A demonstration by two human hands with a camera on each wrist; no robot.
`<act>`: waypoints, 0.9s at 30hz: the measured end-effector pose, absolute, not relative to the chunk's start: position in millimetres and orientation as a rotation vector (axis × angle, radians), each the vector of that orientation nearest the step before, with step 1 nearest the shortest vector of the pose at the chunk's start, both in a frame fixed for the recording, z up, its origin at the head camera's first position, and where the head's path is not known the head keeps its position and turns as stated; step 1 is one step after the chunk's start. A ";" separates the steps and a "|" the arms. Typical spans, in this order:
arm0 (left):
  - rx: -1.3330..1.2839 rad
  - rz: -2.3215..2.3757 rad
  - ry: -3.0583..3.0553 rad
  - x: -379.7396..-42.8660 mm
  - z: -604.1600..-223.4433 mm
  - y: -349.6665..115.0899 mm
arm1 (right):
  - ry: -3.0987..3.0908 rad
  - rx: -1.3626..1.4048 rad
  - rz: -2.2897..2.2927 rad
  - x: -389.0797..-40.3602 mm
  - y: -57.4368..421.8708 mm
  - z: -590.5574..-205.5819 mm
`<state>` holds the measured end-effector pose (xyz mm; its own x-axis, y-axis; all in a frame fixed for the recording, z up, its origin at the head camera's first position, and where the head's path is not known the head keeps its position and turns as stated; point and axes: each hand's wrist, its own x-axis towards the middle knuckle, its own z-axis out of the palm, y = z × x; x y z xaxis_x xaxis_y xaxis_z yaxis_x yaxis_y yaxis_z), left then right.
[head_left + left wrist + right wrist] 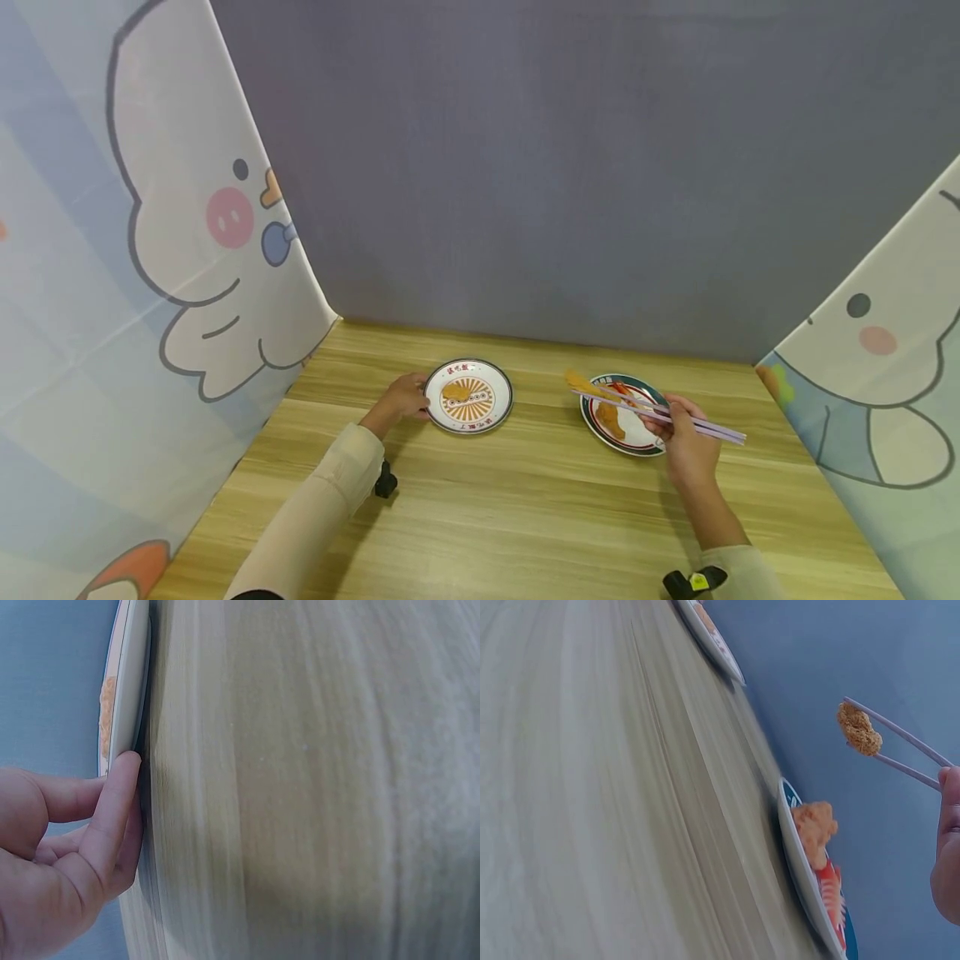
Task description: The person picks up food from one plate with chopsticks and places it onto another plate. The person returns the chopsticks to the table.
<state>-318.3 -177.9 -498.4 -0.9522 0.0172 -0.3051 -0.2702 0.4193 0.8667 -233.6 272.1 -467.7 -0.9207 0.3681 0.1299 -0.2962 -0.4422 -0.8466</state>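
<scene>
My left hand [407, 397] pinches the left edge of a white plate [496, 414] with a dark rim and an orange printed pattern. One golden breaded fried piece [456, 391] lies on it. In the left wrist view the thumb and fingers meet at the rim. My right hand [688, 437] holds lilac chopsticks [723, 432], whose tips grip another breaded fried piece [859, 729] in the air. Below them stands a green-rimmed plate [639, 437], bearing a fried piece [815, 829] and a red-and-white striped shrimp-like piece [832, 896].
Both plates stand on a wood-grain table [517, 508]. A grey cloth wall [525, 167] rises along the back edge. Cartoon-printed cloths hang at the left [172, 250] and the right [892, 375].
</scene>
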 end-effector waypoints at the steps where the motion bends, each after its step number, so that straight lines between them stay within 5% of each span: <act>1: -0.217 1.539 2.411 -317.7 -498.6 -177.8 | -1.358 -0.109 2.381 -232.9 274.1 -468.5; 27: -0.207 1.541 2.410 -319.6 -498.6 -178.8 | -1.208 -0.396 2.309 -217.0 315.5 -477.9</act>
